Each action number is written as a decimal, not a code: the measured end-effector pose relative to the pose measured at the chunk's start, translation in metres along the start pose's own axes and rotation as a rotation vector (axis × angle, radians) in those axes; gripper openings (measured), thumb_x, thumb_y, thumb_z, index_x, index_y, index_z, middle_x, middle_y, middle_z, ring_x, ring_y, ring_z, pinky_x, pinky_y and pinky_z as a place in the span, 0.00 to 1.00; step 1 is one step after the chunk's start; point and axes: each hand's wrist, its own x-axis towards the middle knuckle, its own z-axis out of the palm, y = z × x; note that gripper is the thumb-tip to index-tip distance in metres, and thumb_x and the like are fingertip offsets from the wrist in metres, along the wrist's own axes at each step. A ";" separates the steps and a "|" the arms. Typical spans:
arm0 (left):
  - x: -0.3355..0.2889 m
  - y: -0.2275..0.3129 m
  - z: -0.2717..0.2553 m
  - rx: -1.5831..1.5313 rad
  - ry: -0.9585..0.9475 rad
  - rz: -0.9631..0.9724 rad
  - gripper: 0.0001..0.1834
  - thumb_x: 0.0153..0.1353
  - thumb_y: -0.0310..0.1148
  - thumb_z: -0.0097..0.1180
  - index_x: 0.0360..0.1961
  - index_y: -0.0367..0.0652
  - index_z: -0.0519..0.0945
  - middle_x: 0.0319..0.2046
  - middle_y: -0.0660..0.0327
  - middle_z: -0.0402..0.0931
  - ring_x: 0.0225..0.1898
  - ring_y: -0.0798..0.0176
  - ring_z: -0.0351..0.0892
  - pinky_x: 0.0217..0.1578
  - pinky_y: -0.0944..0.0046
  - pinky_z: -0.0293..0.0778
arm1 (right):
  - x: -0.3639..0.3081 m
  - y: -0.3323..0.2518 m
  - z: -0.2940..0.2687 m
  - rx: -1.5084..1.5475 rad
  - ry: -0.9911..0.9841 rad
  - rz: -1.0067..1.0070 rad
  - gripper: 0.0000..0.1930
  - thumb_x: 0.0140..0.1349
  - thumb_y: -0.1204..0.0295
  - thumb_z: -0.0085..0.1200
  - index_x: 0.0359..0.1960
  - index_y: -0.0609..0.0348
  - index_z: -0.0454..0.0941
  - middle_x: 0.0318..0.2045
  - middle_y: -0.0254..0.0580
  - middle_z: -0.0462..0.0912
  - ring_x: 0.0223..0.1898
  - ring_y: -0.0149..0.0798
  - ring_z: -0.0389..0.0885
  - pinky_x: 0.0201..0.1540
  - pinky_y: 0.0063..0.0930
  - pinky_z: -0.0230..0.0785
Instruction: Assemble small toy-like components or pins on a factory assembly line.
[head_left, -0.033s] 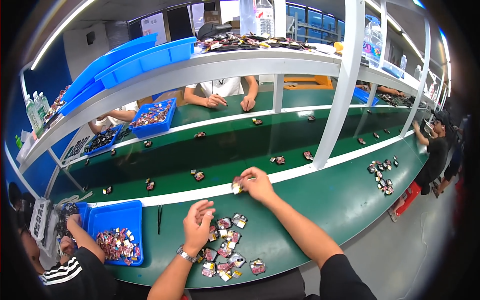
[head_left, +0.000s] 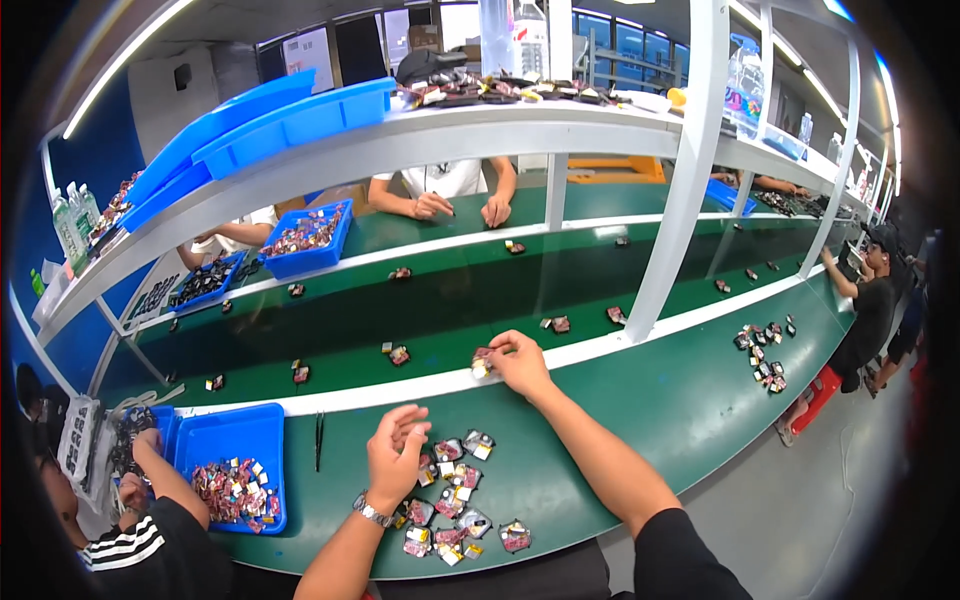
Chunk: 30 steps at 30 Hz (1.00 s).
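My right hand [head_left: 520,364] pinches a small electronic assembly [head_left: 483,362], dark red with a pale silvery part, over the white rail at the belt's near edge. To its left, my left hand [head_left: 398,447] hovers over the green worktop [head_left: 580,465], fingers loosely curled and apart, holding nothing. Beside and below that hand lies a loose cluster of similar assemblies [head_left: 450,497] in black casings with dark red boards and white and yellow pieces. One assembly [head_left: 514,536] sits at the cluster's right edge. Black tweezers [head_left: 319,441] rest farther left.
A blue tray [head_left: 283,470] holds many red-and-white parts, beside a co-worker's arm [head_left: 172,470]. Spaced assemblies [head_left: 399,355] lie on the dark green belt [head_left: 440,310]. A white post [head_left: 680,180] and overhead shelf [head_left: 450,135] stand ahead. Another group of assemblies [head_left: 765,355] lies right.
My right hand has shifted slightly right and away from me with the assembly. My left hand stays nearly in place.
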 end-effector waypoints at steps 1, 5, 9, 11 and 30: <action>0.000 -0.001 0.000 0.018 -0.011 -0.016 0.15 0.65 0.22 0.50 0.53 0.32 0.70 0.48 0.51 0.78 0.45 0.63 0.81 0.42 0.66 0.79 | 0.015 0.011 -0.003 -0.099 0.058 -0.012 0.10 0.53 0.71 0.64 0.34 0.61 0.80 0.26 0.39 0.83 0.28 0.34 0.82 0.35 0.28 0.74; -0.004 -0.007 0.000 0.055 -0.034 -0.031 0.13 0.64 0.22 0.50 0.49 0.32 0.73 0.44 0.52 0.80 0.42 0.63 0.82 0.39 0.67 0.79 | 0.035 0.025 -0.004 -0.314 0.091 -0.129 0.10 0.51 0.74 0.63 0.34 0.62 0.79 0.26 0.41 0.81 0.29 0.37 0.81 0.35 0.33 0.75; -0.003 -0.007 -0.004 0.049 -0.037 -0.031 0.12 0.64 0.21 0.50 0.49 0.32 0.74 0.43 0.53 0.80 0.41 0.64 0.83 0.38 0.68 0.79 | 0.043 0.037 -0.048 -0.631 0.402 -0.250 0.17 0.48 0.69 0.64 0.40 0.62 0.78 0.37 0.49 0.79 0.44 0.51 0.77 0.49 0.42 0.69; -0.002 -0.006 -0.005 0.051 -0.023 -0.035 0.12 0.63 0.22 0.51 0.47 0.33 0.75 0.42 0.53 0.81 0.40 0.64 0.83 0.37 0.68 0.79 | 0.045 0.043 -0.079 -0.762 0.519 -0.148 0.23 0.47 0.66 0.66 0.44 0.64 0.75 0.42 0.53 0.76 0.49 0.56 0.72 0.54 0.44 0.66; 0.004 -0.003 -0.015 -0.192 -0.188 -0.220 0.19 0.72 0.36 0.43 0.55 0.31 0.71 0.45 0.51 0.80 0.37 0.66 0.80 0.37 0.69 0.78 | -0.059 -0.023 -0.024 -0.118 -0.275 -0.401 0.37 0.47 0.74 0.68 0.61 0.56 0.67 0.49 0.38 0.81 0.52 0.36 0.77 0.54 0.31 0.68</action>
